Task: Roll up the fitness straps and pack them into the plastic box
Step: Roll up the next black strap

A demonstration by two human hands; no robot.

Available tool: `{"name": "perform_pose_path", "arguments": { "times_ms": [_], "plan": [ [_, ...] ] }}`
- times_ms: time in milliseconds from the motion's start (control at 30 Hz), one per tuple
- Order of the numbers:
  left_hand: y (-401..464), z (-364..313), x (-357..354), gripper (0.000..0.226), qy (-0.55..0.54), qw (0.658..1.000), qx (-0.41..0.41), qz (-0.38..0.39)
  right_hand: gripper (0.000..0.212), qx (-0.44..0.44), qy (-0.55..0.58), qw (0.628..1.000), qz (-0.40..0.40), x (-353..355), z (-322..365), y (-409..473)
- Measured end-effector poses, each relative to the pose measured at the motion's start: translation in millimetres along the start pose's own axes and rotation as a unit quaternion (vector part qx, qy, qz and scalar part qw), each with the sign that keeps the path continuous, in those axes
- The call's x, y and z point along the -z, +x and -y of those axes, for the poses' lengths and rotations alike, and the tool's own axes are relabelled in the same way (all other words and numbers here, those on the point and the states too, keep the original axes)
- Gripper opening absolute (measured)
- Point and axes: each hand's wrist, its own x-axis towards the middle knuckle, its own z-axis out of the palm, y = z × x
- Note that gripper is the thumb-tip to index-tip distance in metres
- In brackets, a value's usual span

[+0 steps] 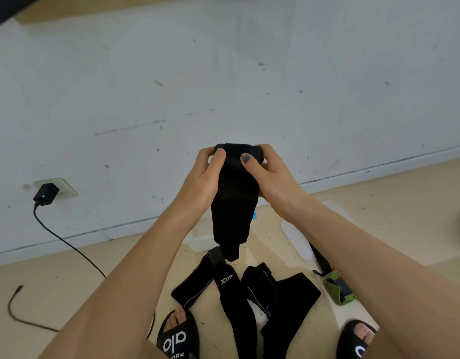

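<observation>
I hold a black fitness strap (234, 203) up in front of me. My left hand (205, 177) and my right hand (270, 174) both grip its top end, which is partly rolled, thumbs pressing on the front. The rest of the strap hangs down towards the floor. Several more black straps (239, 294) lie unrolled on the floor between my feet, one with a white logo. The clear plastic box (197, 238) sits on the floor behind the hanging strap, mostly hidden by it and my left forearm. Its pale lid (296, 239) lies to the right.
A white wall stands close ahead. A black charger (45, 194) is plugged into a wall socket at left, its cable (68, 244) trailing over the floor. A green and black strap item (337, 288) lies at right. My feet in black slippers (177, 335) are at the bottom.
</observation>
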Motion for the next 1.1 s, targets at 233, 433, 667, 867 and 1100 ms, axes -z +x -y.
{"name": "perform_pose_path", "arguments": {
  "times_ms": [233, 433, 667, 867, 1100],
  "plan": [
    [5.2, 1.8, -0.9, 0.022, -0.056, 0.998, 0.024, 0.032, 0.02, -0.016, 0.027, 0.999, 0.025, -5.8, -3.1, -2.8],
    [3.5, 3.9, -4.6, 0.022, -0.04, 0.999, -0.021, 0.028, 0.028, -0.075, 0.083, 0.993, 0.024, -8.7, 0.2, -0.8],
    [-1.0, 2.2, -1.6, 0.034, -0.046, 0.996, -0.055, 0.046, 0.023, -0.067, 0.173, 0.982, 0.038, -4.6, 4.3, -3.7],
    [-5.0, 3.6, -8.5, 0.037, -0.003, 0.996, -0.07, 0.053, 0.03, -0.075, 0.164, 0.983, 0.034, -6.4, 4.5, -7.9],
    [0.8, 3.9, -5.7, 0.025, -0.056, 0.997, 0.009, 0.045, 0.022, -0.033, 0.122, 0.991, 0.033, -7.7, 1.2, -7.4]
  ]
}}
